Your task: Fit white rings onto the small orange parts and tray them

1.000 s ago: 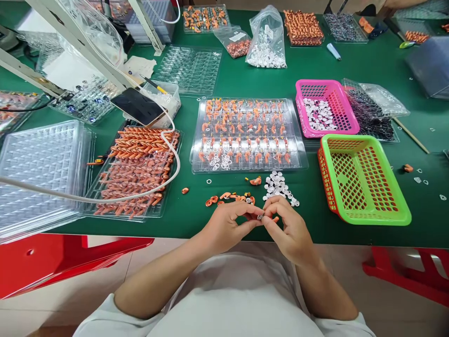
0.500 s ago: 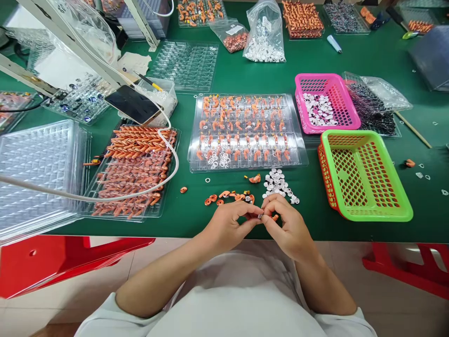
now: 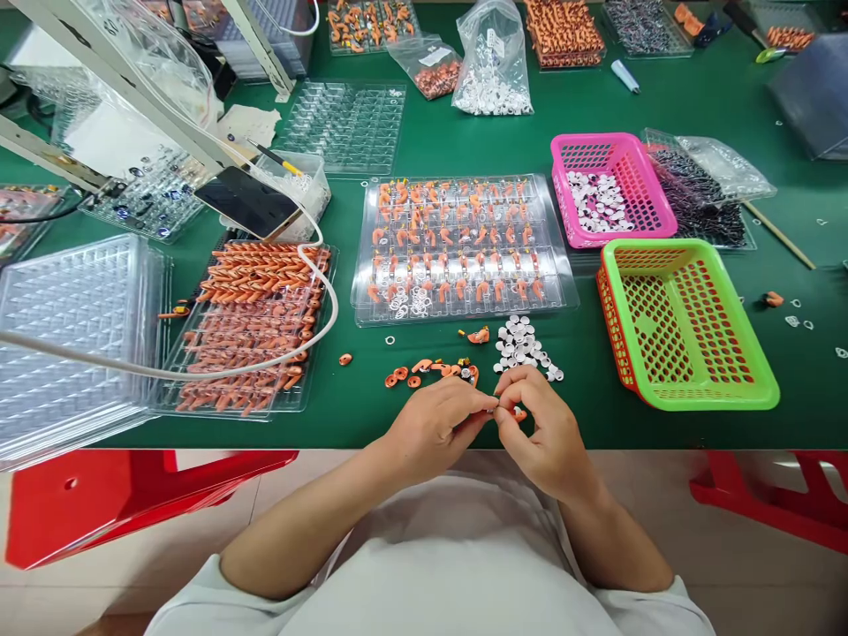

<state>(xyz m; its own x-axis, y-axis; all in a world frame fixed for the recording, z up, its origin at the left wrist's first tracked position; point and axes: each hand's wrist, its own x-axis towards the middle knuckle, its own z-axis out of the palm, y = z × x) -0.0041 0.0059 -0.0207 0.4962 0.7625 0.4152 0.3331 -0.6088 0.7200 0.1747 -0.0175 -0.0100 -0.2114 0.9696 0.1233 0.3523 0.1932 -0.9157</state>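
Near the table's front edge my left hand [image 3: 434,424] and my right hand [image 3: 540,433] meet fingertip to fingertip. Both are closed in a pinch around a tiny part that the fingers mostly hide; its kind does not show. A small orange piece [image 3: 520,413] shows by my right fingers. Just beyond my hands lies a pile of white round discs [image 3: 520,343]. To its left are several orange curved pieces and rings [image 3: 414,382], and an orange piece with a yellow tip [image 3: 478,336] lies a little farther off.
A clear tray of orange parts [image 3: 457,238] lies ahead. On the right stand a pink basket [image 3: 662,221] with white discs and a green basket [image 3: 761,353]. Stacked clear trays [image 3: 66,318], an orange-filled tray [image 3: 252,344], a phone [image 3: 248,201] and a white cable [image 3: 324,274] are left.
The view has shifted slightly. My hands stay pinched together at the same place, with my fingers moved only a little around the tiny part.
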